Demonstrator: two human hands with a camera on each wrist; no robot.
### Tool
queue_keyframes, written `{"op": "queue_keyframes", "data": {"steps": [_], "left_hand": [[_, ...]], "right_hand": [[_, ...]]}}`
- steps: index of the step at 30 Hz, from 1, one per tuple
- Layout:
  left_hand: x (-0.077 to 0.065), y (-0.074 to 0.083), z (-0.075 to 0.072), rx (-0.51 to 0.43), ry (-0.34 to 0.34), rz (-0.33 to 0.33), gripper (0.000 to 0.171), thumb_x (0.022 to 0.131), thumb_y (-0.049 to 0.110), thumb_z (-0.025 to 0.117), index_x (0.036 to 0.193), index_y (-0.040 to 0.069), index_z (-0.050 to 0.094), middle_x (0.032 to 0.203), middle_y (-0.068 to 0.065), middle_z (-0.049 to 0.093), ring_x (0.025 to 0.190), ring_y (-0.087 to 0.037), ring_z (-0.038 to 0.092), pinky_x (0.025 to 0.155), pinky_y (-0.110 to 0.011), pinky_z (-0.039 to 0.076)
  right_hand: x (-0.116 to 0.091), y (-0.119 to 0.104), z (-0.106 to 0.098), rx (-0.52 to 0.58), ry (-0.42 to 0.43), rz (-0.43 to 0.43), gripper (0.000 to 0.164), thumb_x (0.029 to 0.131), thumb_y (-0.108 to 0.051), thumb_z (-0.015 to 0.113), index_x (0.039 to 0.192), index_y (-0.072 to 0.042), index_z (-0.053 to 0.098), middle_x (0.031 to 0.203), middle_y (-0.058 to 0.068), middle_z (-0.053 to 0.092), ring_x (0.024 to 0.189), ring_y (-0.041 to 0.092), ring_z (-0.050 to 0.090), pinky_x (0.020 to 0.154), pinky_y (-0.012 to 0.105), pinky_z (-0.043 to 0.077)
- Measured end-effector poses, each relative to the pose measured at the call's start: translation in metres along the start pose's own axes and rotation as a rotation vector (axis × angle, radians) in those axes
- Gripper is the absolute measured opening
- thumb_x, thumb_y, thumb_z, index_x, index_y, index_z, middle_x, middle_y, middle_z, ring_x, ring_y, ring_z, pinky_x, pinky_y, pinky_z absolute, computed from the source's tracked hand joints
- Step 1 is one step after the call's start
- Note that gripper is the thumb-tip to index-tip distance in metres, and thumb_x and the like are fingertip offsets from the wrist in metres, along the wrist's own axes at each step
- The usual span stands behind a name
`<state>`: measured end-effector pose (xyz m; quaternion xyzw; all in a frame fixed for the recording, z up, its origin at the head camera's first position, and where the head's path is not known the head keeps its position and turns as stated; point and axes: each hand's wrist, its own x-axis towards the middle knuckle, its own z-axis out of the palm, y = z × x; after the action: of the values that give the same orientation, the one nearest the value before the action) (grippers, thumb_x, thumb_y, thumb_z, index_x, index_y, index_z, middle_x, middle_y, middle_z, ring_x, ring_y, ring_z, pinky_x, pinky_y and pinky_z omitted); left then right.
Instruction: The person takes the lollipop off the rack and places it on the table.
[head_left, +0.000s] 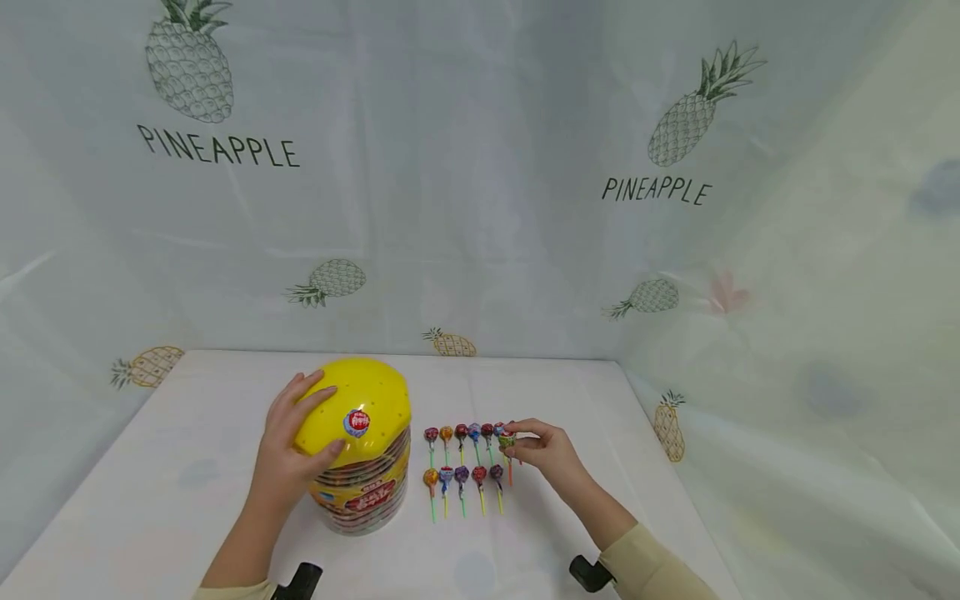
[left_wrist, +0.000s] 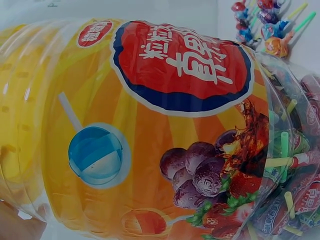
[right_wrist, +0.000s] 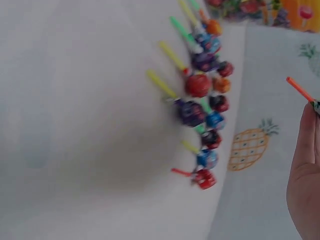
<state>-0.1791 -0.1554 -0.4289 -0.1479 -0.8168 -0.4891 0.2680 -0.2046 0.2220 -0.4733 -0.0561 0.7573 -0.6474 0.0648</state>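
A large clear jar (head_left: 365, 518) of lollipops with a yellow lemon-shaped lid (head_left: 378, 387) stands on the white table. My left hand (head_left: 283, 450) holds the lid, its fingers over the left side and thumb across the front. In the left wrist view, wrapped lollipops (left_wrist: 290, 200) show through the clear wall past the fruit-printed label (left_wrist: 150, 125). My right hand (head_left: 553, 457) pinches a green-wrapped lollipop (head_left: 507, 440) with an orange stick, above the right end of the laid-out lollipops. That orange stick (right_wrist: 299, 89) also shows in the right wrist view.
Right of the jar, lollipops lie in two rows, a back row (head_left: 461, 432) and a front row (head_left: 461, 475), sticks toward me. White table (head_left: 225, 500) surrounds them. A pineapple-printed curtain (head_left: 480, 208) hangs behind and at the sides.
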Motion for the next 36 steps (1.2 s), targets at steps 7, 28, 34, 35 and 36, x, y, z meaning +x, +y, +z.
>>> {"op": "queue_keyframes", "data": {"steps": [7, 28, 34, 35, 36], "left_hand": [[0.000, 0.000, 0.001, 0.005, 0.005, 0.007, 0.059, 0.072, 0.011, 0.079, 0.128, 0.015, 0.061, 0.149, 0.002, 0.040, 0.143, -0.022, 0.019, 0.104, -0.040, 0.037], [-0.001, -0.003, 0.003, -0.005, 0.024, 0.014, 0.058, 0.069, 0.009, 0.079, 0.125, 0.012, 0.063, 0.148, 0.001, 0.042, 0.143, -0.018, 0.020, 0.098, -0.008, 0.027], [-0.002, -0.003, 0.003, -0.017, 0.029, 0.034, 0.057, 0.070, 0.010, 0.079, 0.125, 0.013, 0.063, 0.148, 0.000, 0.042, 0.143, -0.021, 0.020, 0.099, -0.010, 0.028], [-0.002, -0.003, 0.003, -0.017, 0.027, 0.034, 0.057, 0.070, 0.010, 0.078, 0.126, 0.013, 0.063, 0.148, 0.000, 0.041, 0.143, -0.022, 0.020, 0.100, -0.011, 0.028], [-0.002, -0.003, 0.003, -0.017, 0.022, 0.037, 0.057, 0.071, 0.010, 0.078, 0.126, 0.013, 0.063, 0.148, 0.000, 0.041, 0.143, -0.023, 0.020, 0.100, -0.011, 0.028]], "right_hand": [[0.003, 0.030, -0.004, -0.002, 0.013, 0.067, 0.037, 0.088, 0.001, 0.069, 0.123, 0.009, 0.060, 0.103, 0.018, 0.070, 0.093, 0.026, 0.070, 0.086, 0.040, 0.055], [-0.002, 0.071, -0.009, -0.110, 0.100, 0.160, 0.035, 0.080, 0.004, 0.074, 0.113, 0.010, 0.064, 0.093, 0.010, 0.067, 0.078, 0.018, 0.065, 0.070, 0.030, 0.056], [0.000, 0.078, -0.005, -0.144, 0.132, 0.168, 0.032, 0.080, 0.004, 0.073, 0.111, 0.008, 0.066, 0.092, 0.008, 0.064, 0.078, 0.016, 0.063, 0.068, 0.029, 0.056], [0.001, 0.079, -0.004, -0.147, 0.139, 0.172, 0.031, 0.080, 0.004, 0.073, 0.111, 0.007, 0.066, 0.092, 0.008, 0.064, 0.077, 0.016, 0.062, 0.067, 0.029, 0.056], [0.002, 0.080, -0.003, -0.156, 0.145, 0.171, 0.031, 0.080, 0.005, 0.074, 0.110, 0.007, 0.067, 0.091, 0.008, 0.064, 0.076, 0.016, 0.062, 0.066, 0.030, 0.056]]}}
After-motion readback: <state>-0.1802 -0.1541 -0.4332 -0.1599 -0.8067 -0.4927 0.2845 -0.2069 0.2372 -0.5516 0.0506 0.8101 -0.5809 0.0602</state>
